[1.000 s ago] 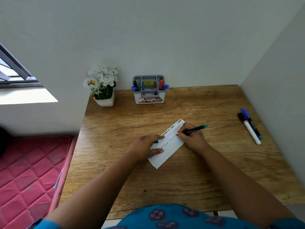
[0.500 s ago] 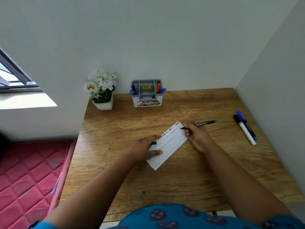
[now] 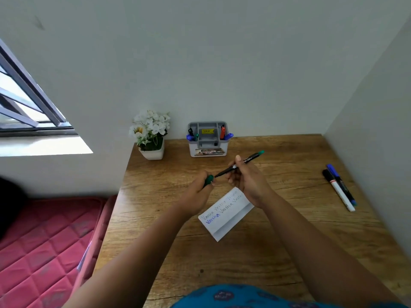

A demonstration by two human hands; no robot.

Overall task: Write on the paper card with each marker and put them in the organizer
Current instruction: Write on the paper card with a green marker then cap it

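Observation:
My right hand (image 3: pixel 246 181) holds a green marker (image 3: pixel 249 160) above the table, its tip pointing left toward the green cap (image 3: pixel 208 180) gripped in my left hand (image 3: pixel 198 194). Tip and cap almost touch. The white paper card (image 3: pixel 224 215) lies flat below my hands, with lines of handwriting on it, one word in blue. The grey and white organizer (image 3: pixel 208 140) stands at the back against the wall with several markers in it. Two markers lie side by side at the right: a black-capped white one (image 3: pixel 339 190) and a blue one (image 3: pixel 342 185).
A white pot of white flowers (image 3: pixel 152 134) stands left of the organizer. The wooden table (image 3: pixel 289 241) is hemmed by walls at the back and right. A pink mattress (image 3: pixel 44 241) lies past the table's left edge, under a window.
Both hands have lifted off the card. The right hand raised the green marker from the paper, and the left hand brought the cap up to its tip.

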